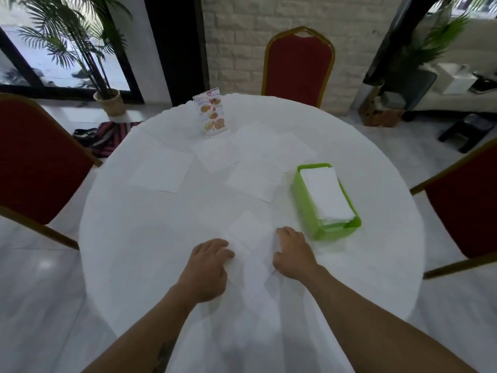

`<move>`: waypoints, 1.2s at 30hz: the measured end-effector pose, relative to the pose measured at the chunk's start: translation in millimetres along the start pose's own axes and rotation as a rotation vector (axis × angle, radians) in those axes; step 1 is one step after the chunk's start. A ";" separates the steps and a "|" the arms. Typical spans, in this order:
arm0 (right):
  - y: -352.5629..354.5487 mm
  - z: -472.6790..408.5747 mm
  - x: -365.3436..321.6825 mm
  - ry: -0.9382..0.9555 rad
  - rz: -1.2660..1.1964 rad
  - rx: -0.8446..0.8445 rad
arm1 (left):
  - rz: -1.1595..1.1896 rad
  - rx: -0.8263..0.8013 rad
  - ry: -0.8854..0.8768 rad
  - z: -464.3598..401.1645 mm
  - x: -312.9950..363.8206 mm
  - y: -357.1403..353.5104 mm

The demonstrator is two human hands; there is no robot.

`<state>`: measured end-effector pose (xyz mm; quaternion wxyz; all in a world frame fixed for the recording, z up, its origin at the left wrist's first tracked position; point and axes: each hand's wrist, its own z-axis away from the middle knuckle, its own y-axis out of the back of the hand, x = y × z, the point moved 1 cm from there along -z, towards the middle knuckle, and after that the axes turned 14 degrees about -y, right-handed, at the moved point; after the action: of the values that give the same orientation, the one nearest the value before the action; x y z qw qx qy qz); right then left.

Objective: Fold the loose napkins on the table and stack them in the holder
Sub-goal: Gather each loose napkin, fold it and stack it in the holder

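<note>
A white napkin (248,232) lies on the round white table (150,238) just in front of me, one corner pointing away. My left hand (208,261) pinches its left edge and my right hand (291,251) pinches its right edge, both low on the cloth. Several loose flat napkins lie farther back, one at the left (161,170), one in the middle (215,154) and one nearer the holder (255,179). The green holder (306,205) stands right of my hands with a stack of folded napkins (326,195) inside.
A menu card (212,113) stands at the table's far side. Red chairs surround the table at the far side (298,68), the left (35,162) and the right (462,205). Potted palms stand by the windows.
</note>
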<state>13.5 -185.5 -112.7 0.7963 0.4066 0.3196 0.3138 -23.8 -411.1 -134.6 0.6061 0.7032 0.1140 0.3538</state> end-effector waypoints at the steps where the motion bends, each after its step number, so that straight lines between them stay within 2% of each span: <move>1: -0.2 -0.2 0.4 -0.010 -0.021 -0.003 | -0.012 -0.024 0.014 1.3 2.9 -1.5; 7: -7.7 6.3 -8.4 -0.207 -0.355 -0.107 | -0.021 -0.158 0.113 7.2 11.5 -3.4; 14: -20.1 18.3 -18.1 -0.243 -0.569 -0.207 | 0.024 -0.165 0.167 19.2 13.3 -6.2; 22: -19.0 23.1 -18.7 -0.148 -0.556 -0.349 | 0.141 0.022 0.319 32.6 10.6 1.6; 26: -18.5 28.8 -17.1 -0.094 -0.432 -0.199 | 0.181 0.057 0.373 34.4 9.1 4.9; 30: -23.7 33.4 -19.1 -0.037 -0.310 -0.164 | 0.236 0.102 0.428 31.8 10.4 6.4; 32: -26.5 34.2 -20.5 -0.036 -0.247 -0.158 | 0.249 0.099 0.446 32.1 11.2 6.8; 36: -33.0 34.2 -27.1 -0.044 -0.229 -0.178 | 0.187 -0.017 0.353 34.0 13.2 4.2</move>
<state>31.3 -236.9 -117.9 0.8667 0.3020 0.3171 0.2390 6.3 -430.6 -126.5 0.5470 0.6329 0.1496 0.5272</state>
